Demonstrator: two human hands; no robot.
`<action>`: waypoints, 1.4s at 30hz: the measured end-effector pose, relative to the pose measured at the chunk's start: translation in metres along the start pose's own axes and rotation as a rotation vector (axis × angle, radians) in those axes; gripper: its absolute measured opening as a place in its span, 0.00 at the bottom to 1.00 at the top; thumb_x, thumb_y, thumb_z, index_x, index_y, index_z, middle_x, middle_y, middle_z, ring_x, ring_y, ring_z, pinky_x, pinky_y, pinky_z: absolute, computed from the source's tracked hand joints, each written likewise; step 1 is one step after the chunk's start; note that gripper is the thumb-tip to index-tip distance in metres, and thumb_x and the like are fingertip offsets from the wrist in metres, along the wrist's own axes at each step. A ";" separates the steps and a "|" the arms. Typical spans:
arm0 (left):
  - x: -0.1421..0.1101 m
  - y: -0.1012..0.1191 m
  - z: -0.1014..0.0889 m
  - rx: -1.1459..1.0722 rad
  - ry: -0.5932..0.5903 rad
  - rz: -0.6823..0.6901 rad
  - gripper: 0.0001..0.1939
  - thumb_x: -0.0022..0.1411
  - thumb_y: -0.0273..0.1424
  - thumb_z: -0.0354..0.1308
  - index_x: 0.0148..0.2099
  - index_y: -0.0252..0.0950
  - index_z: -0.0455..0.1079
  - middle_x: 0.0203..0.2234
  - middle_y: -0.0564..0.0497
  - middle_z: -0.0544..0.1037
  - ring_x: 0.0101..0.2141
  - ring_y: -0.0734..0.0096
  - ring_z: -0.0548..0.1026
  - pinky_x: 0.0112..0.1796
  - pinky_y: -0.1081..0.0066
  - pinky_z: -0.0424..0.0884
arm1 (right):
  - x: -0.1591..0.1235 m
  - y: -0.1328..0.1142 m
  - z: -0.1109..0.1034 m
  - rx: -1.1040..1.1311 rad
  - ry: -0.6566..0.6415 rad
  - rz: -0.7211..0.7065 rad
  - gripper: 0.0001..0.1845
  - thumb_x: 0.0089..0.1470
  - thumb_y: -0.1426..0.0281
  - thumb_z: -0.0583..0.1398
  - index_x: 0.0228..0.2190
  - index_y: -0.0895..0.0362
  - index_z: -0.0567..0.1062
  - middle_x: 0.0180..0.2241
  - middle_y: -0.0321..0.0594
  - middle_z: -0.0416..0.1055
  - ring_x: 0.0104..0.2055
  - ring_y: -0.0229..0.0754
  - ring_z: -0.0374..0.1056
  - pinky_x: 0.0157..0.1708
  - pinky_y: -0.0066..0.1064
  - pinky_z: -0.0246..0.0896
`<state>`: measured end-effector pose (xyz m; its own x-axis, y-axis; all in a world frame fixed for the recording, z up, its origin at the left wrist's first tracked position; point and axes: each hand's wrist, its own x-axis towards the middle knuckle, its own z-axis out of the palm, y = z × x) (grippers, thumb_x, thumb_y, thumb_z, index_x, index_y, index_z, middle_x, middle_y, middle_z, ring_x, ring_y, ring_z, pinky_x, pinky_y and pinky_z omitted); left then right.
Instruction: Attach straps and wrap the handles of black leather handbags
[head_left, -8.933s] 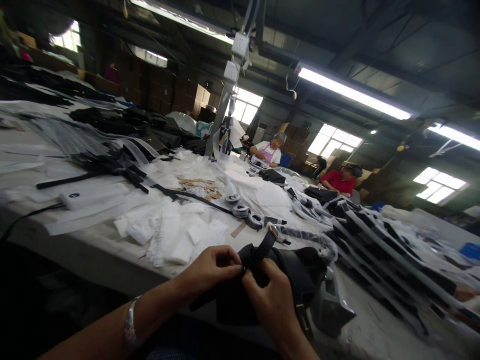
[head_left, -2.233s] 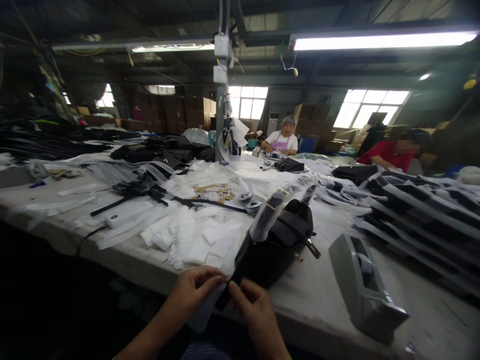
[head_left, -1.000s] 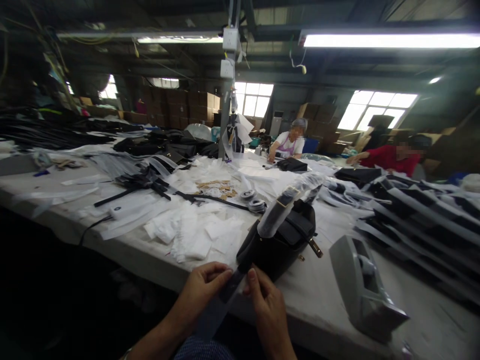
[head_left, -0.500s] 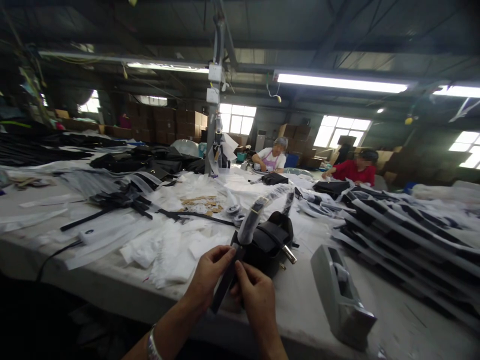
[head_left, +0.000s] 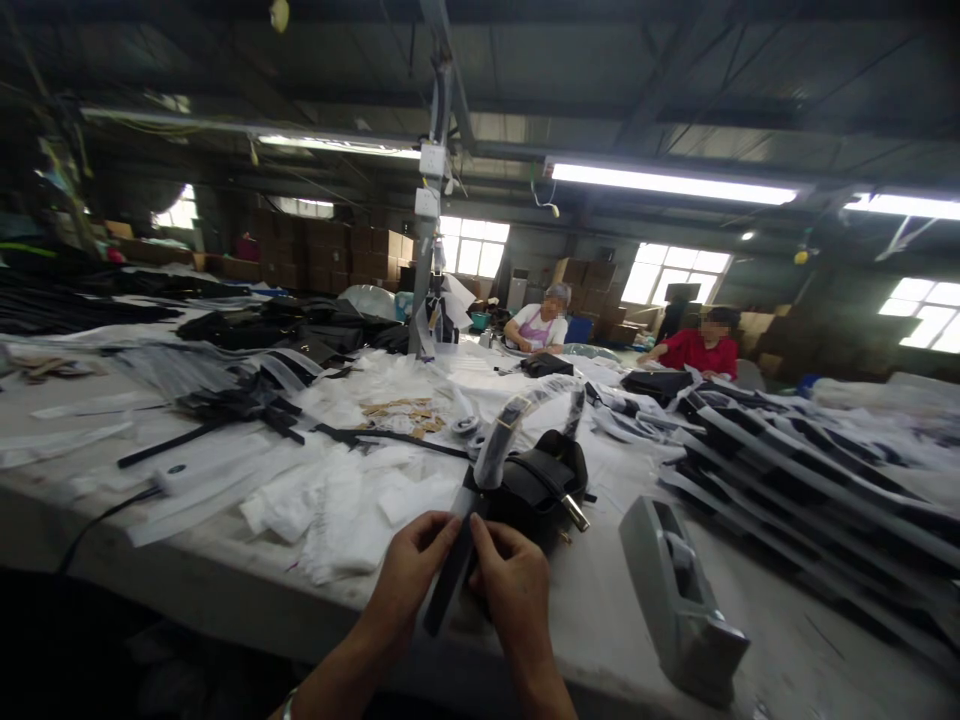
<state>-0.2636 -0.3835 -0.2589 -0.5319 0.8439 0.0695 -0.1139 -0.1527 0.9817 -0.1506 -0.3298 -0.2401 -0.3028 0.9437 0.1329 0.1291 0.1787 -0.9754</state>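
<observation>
A black handbag (head_left: 536, 515) stands near the table's front edge. Its arched handle (head_left: 493, 452) is wrapped in clear film, and a gold-coloured clasp (head_left: 575, 512) shows on a band across the bag. Below the handle's near end, a flat black strap (head_left: 448, 592) slants down toward me. My left hand (head_left: 416, 565) is closed on the strap's left edge, thumb and fingers pinching it. From the right, my right hand (head_left: 514, 580) pinches the same strap with the thumb on top; its other fingertips are partly hidden behind the strap.
A grey tape dispenser (head_left: 679, 610) stands right of the bag. Beyond it lie stacked black pieces layered with white sheets (head_left: 810, 490). White wrapping sheets (head_left: 330, 515) and black straps (head_left: 259, 405) cover the left side. Two people sit across the table (head_left: 600, 590).
My view has tilted up slightly. Both hands keep their pinch on the strap, with the left hand a little lower in the picture. The bag stays where it was.
</observation>
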 end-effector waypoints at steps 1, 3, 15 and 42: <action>0.000 0.000 0.002 -0.020 0.009 -0.001 0.15 0.57 0.43 0.63 0.37 0.34 0.76 0.29 0.51 0.80 0.33 0.66 0.75 0.35 0.73 0.70 | 0.001 0.000 0.000 -0.008 0.004 -0.014 0.21 0.53 0.53 0.61 0.30 0.58 0.82 0.19 0.38 0.76 0.15 0.36 0.65 0.16 0.25 0.57; 0.000 0.000 0.006 -0.042 0.025 0.006 0.15 0.56 0.42 0.63 0.37 0.34 0.76 0.29 0.51 0.80 0.33 0.66 0.76 0.35 0.73 0.70 | 0.002 0.000 0.001 -0.029 0.013 -0.036 0.20 0.53 0.54 0.61 0.29 0.57 0.82 0.21 0.39 0.77 0.17 0.37 0.66 0.17 0.25 0.58; -0.004 -0.001 0.003 0.552 0.127 0.521 0.07 0.64 0.33 0.56 0.38 0.38 0.74 0.32 0.50 0.78 0.33 0.67 0.76 0.36 0.72 0.71 | 0.000 0.006 0.006 0.034 0.019 -0.024 0.20 0.52 0.54 0.61 0.24 0.58 0.79 0.16 0.36 0.71 0.18 0.36 0.62 0.20 0.25 0.55; -0.020 0.015 -0.007 0.087 -0.226 -0.111 0.20 0.60 0.48 0.57 0.36 0.34 0.70 0.25 0.51 0.76 0.25 0.70 0.74 0.26 0.74 0.70 | -0.006 0.007 -0.010 0.015 -0.057 -0.072 0.25 0.56 0.54 0.58 0.16 0.57 0.72 0.13 0.32 0.64 0.17 0.34 0.59 0.19 0.25 0.52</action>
<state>-0.2602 -0.4061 -0.2470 -0.3183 0.9479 -0.0107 -0.0834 -0.0167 0.9964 -0.1388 -0.3315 -0.2461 -0.3637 0.9113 0.1929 0.0907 0.2408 -0.9663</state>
